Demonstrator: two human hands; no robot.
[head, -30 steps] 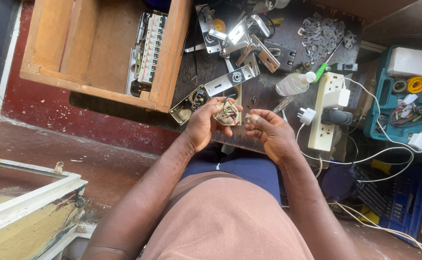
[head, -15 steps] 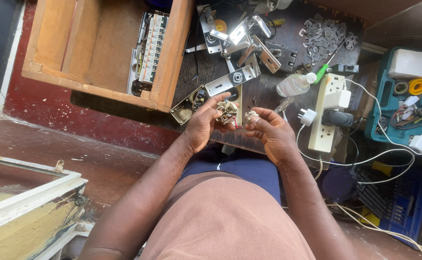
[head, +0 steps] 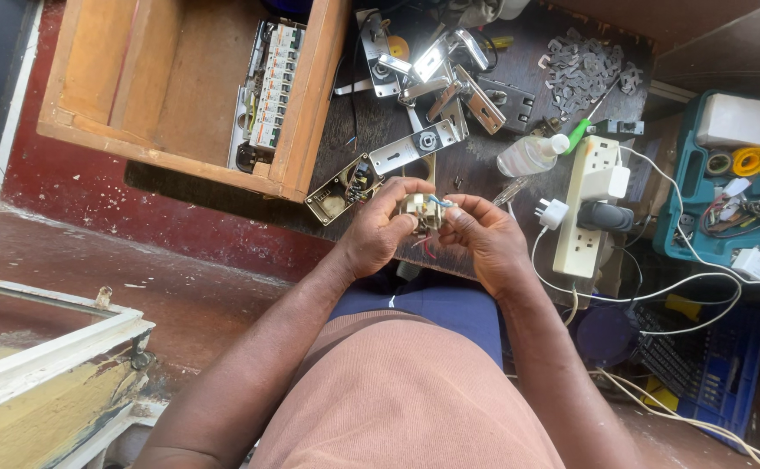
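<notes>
left hand: my left hand (head: 378,234) grips a small beige socket part (head: 415,208), fingers curled round it
right hand: my right hand (head: 484,239) pinches the blue wire (head: 438,201) at the part's top
part location: I see it between both hands, above the dark counter (head: 484,148) edge, over my lap
nearby: white power strip (head: 590,208) right, metal door handles (head: 436,65) beyond, wooden box (head: 189,87) left

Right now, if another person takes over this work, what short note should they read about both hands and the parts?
Left hand: grip shut on the small cream electrical part, held above the lap.
Right hand: fingertips pinch the blue wire at the part's top.
Red wires hang below the part.
On the dark table: open switch box, metal door handles, white power strip.
Done: wires partly loose. Left: cannot tell.
</notes>
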